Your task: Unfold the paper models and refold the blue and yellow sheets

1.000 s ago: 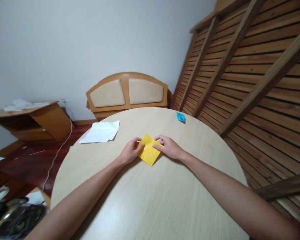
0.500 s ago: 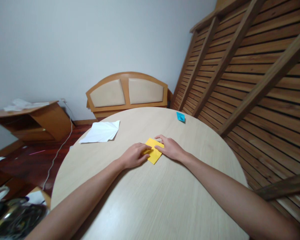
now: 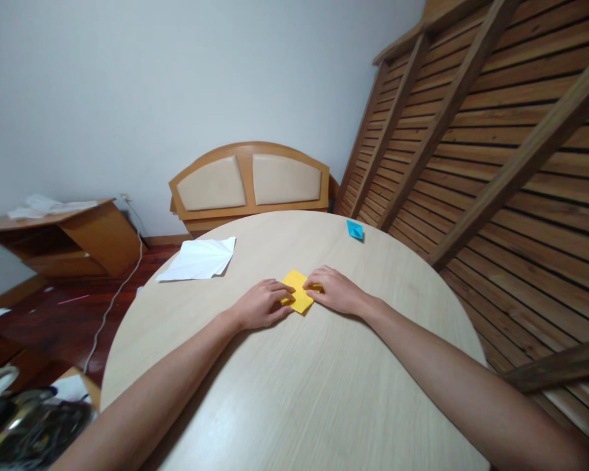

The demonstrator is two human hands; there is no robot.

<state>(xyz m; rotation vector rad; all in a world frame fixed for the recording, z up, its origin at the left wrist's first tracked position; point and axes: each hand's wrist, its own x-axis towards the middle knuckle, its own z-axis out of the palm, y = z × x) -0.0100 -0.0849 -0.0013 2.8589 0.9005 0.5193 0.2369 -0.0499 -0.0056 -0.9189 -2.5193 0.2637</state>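
A folded square of yellow paper [image 3: 299,302] lies on the table in front of me, one corner pointing toward me. My left hand [image 3: 264,305] grips its left corner, fingertips on top and thumb along the near left edge. On the other side, my right hand [image 3: 334,291] pinches the right corner between thumb and curled fingers. Both hands partly cover the paper, so its side corners are hidden. Farther back on the right rests a small folded blue paper piece [image 3: 355,229].
The round pale wooden table [image 3: 285,392] fills the foreground. White paper sheets [image 3: 196,259] lie at its far left. Behind stands a padded headboard [image 3: 249,176], with wooden slats [image 3: 471,144] leaning on the right. A low cabinet [image 3: 88,239] and a white cable [image 3: 115,294] are left.
My right hand's fingers have curled in and closed on the paper's right corner. The yellow paper has shifted slightly away from me. My left hand stays nearly in place.
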